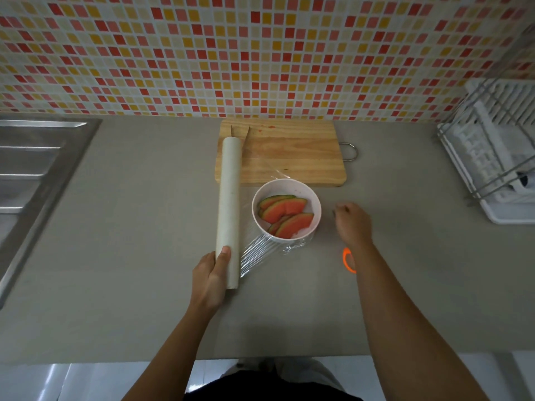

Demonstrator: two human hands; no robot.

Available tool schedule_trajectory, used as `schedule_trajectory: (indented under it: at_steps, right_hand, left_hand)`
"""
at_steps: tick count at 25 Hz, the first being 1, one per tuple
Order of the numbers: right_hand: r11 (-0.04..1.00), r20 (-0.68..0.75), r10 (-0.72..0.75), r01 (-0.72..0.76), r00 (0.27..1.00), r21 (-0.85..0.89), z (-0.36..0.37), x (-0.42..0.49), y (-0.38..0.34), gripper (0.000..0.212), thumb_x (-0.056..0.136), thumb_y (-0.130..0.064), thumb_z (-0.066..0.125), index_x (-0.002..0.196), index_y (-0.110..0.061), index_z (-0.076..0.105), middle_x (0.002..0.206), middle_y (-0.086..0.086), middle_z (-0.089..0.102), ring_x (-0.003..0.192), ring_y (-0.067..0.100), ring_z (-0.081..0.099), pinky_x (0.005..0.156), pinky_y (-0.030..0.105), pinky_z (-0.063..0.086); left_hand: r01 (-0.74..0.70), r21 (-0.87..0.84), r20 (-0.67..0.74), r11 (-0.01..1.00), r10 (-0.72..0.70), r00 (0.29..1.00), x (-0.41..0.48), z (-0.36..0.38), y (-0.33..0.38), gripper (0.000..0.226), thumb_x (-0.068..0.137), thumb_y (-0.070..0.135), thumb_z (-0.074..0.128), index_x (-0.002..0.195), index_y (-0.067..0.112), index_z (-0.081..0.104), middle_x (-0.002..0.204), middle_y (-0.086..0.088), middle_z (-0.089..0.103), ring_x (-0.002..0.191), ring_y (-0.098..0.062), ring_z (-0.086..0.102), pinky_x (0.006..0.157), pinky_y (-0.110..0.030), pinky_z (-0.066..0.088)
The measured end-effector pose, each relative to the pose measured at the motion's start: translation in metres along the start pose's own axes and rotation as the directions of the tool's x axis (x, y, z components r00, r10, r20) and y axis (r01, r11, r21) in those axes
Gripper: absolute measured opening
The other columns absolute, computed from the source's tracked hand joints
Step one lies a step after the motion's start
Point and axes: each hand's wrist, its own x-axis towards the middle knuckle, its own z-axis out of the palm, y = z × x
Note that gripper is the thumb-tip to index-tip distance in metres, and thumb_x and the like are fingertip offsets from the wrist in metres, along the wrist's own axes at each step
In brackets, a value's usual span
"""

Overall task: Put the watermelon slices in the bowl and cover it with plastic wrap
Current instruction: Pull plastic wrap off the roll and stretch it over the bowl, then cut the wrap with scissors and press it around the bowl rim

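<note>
A white bowl stands on the grey counter and holds several watermelon slices. A long white roll of plastic wrap lies just left of the bowl, its far end over the cutting board. My left hand grips the roll's near end. A stretched sheet of clear film runs from the roll over and around the bowl, bunched at the bowl's near side. My right hand hovers just right of the bowl, fingers loosely curled, with nothing visible in it.
A wooden cutting board with a metal handle lies behind the bowl. An orange ring-shaped object sits under my right wrist. A steel sink is at the left, a white dish rack at the right. The counter's front edge is near me.
</note>
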Motion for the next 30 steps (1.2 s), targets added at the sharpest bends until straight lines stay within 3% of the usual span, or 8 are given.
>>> schedule_trajectory:
  at_steps: [3, 8, 13, 16, 19, 24, 27, 30]
  right_hand:
    - [0.974, -0.001, 0.037, -0.036, 0.999, -0.223, -0.013, -0.035, 0.036, 0.032, 0.079, -0.01, 0.053, 0.109, 0.0, 0.059, 0.112, 0.029, 0.056, 0.107, 0.043, 0.051, 0.092, 0.038, 0.039]
    - [0.965, -0.057, 0.018, -0.033, 0.998, -0.259, -0.005, -0.063, 0.057, 0.03, 0.08, -0.007, 0.055, 0.109, 0.0, 0.058, 0.111, 0.028, 0.051, 0.1, 0.043, 0.052, 0.09, 0.039, 0.039]
    - [0.962, -0.112, 0.002, -0.033, 0.994, -0.272, -0.002, -0.06, 0.068, 0.024, 0.087, -0.011, 0.053, 0.109, -0.004, 0.056, 0.109, 0.028, 0.053, 0.1, 0.043, 0.052, 0.085, 0.041, 0.039]
    - [0.95, -0.163, 0.067, -0.113, 0.984, -0.29, -0.001, -0.06, 0.063, 0.029, 0.089, -0.015, 0.052, 0.113, -0.001, 0.048, 0.11, 0.029, 0.055, 0.103, 0.044, 0.053, 0.086, 0.044, 0.04]
    - [0.999, -0.184, 0.034, -0.031, 0.982, 0.022, -0.001, -0.078, 0.048, 0.026, 0.091, -0.017, 0.049, 0.111, 0.001, 0.049, 0.102, 0.025, 0.063, 0.094, 0.037, 0.059, 0.076, 0.034, 0.041]
    - [0.857, 0.087, -0.193, 0.124, 0.977, 0.501, 0.03, -0.144, 0.014, 0.019, 0.09, -0.021, 0.051, 0.1, -0.037, 0.051, 0.074, -0.012, 0.059, 0.064, -0.004, 0.055, 0.061, 0.01, 0.041]
    - [0.812, 0.252, -0.271, 0.08, 0.929, 0.578, 0.056, -0.175, 0.014, 0.024, 0.09, -0.016, 0.053, 0.098, -0.039, 0.05, 0.075, -0.01, 0.057, 0.064, -0.005, 0.054, 0.065, 0.012, 0.043]
    - [0.783, 0.34, -0.253, -0.014, 0.906, 0.621, 0.072, -0.204, 0.026, 0.022, 0.087, -0.014, 0.058, 0.097, -0.032, 0.05, 0.075, -0.009, 0.06, 0.064, -0.006, 0.056, 0.065, 0.012, 0.045]
  left_hand:
    - [0.003, -0.014, 0.01, 1.0, -0.003, 1.0, -0.001, 0.0, 0.001, 0.049, 0.081, 0.055, 0.042, 0.073, 0.01, 0.06, 0.074, -0.002, 0.058, 0.066, -0.013, 0.051, 0.061, -0.029, 0.041]
    - [-0.021, -0.029, 0.028, 0.999, 0.022, 0.999, 0.0, 0.0, -0.001, 0.049, 0.091, 0.046, 0.047, 0.077, 0.001, 0.061, 0.073, -0.004, 0.058, 0.066, -0.017, 0.049, 0.062, -0.028, 0.041]
    - [-0.053, -0.032, 0.035, 0.998, 0.054, 0.998, 0.001, 0.001, -0.005, 0.041, 0.097, 0.038, 0.046, 0.074, 0.008, 0.061, 0.072, -0.002, 0.058, 0.066, -0.015, 0.05, 0.063, -0.028, 0.041]
    - [-0.061, -0.04, 0.037, 0.997, 0.062, 0.997, 0.002, 0.001, -0.007, 0.039, 0.095, 0.042, 0.045, 0.07, 0.015, 0.06, 0.072, 0.002, 0.059, 0.066, -0.01, 0.052, 0.061, -0.025, 0.041]
    - [-0.061, -0.058, 0.047, 0.996, 0.063, 0.997, 0.002, 0.0, -0.009, 0.037, 0.095, 0.043, 0.045, 0.07, 0.02, 0.06, 0.074, 0.005, 0.061, 0.068, -0.007, 0.054, 0.061, -0.023, 0.042]
    - [-0.021, -0.072, 0.05, 0.997, 0.025, 0.998, 0.006, 0.001, -0.01, 0.041, 0.089, 0.051, 0.046, 0.067, 0.02, 0.061, 0.072, 0.007, 0.062, 0.066, -0.005, 0.055, 0.06, -0.024, 0.041]
    - [0.023, -0.083, 0.051, 0.996, -0.019, 0.999, 0.005, 0.001, -0.008, 0.043, 0.085, 0.056, 0.047, 0.071, 0.018, 0.063, 0.074, 0.006, 0.062, 0.064, -0.005, 0.055, 0.059, -0.024, 0.041]
    - [0.058, -0.075, 0.055, 0.995, -0.054, 0.997, 0.005, -0.002, -0.005, 0.051, 0.082, 0.06, 0.047, 0.076, 0.012, 0.066, 0.08, -0.001, 0.063, 0.073, -0.018, 0.056, 0.071, -0.037, 0.046]
